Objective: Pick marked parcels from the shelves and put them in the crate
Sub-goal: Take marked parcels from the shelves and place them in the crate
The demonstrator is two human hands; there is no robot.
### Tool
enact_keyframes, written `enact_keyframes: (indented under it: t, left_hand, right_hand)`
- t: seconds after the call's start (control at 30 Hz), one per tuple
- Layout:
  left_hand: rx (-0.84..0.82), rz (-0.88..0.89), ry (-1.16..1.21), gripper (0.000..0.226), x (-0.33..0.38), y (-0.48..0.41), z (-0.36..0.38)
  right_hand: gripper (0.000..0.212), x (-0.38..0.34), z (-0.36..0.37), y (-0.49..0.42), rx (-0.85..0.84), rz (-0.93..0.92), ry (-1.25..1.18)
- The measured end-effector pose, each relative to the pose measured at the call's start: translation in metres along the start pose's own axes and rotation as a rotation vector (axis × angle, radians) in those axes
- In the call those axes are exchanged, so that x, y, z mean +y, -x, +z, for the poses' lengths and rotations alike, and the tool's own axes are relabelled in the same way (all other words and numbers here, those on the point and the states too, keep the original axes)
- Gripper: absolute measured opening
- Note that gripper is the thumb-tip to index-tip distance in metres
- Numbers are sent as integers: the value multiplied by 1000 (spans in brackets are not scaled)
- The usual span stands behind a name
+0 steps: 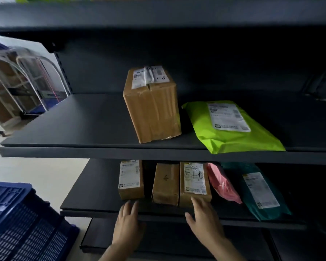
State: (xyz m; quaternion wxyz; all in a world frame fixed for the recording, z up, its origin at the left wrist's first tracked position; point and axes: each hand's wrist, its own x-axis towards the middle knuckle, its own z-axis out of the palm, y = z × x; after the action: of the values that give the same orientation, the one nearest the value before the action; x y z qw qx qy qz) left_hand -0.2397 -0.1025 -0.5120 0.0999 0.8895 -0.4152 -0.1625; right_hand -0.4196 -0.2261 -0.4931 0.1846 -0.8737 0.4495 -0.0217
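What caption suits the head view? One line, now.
Left grip and right grip, open, reach for cardboard boxes on the lower shelf; blue crate at left.

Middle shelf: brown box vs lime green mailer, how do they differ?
The brown box is rigid taped cardboard; the lime green mailer is a soft plastic bag. The box stands tall; the mailer lies flat. Both sit on the same shelf with white labels facing up.

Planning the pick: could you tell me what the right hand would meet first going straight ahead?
The right hand would probably meet the pen-marked cardboard box first; it looks nearly there, though depth is unclear.
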Motion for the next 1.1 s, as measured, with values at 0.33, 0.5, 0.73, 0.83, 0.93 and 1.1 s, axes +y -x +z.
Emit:
enact_keyframes:
  t: [0.33,0.5,0.73,0.83,0.93,1.1]
  left_hand:
    - [382,-188,132,82,-13,-92,20]
    - [403,-197,230,63,-12,-99,27]
    - [409,-125,292,56,-31,-86,27]
    - [373,-132,298,62,-40,-75,21]
    - [365,-157,113,82,-31,-70,13]
    - [378,120,-31,74,36,-67,26]
  right_hand:
    - [86,11,41,-70,228,122,230]
    - [82,13,50,-76,213,140,221]
    - [67,21,58,-66,295,70,200]
    - [73,23,61,-59,301,43,192]
    - [96,22,59,-55,337,28,187]
    - [102,22,64,-56,371,35,153]
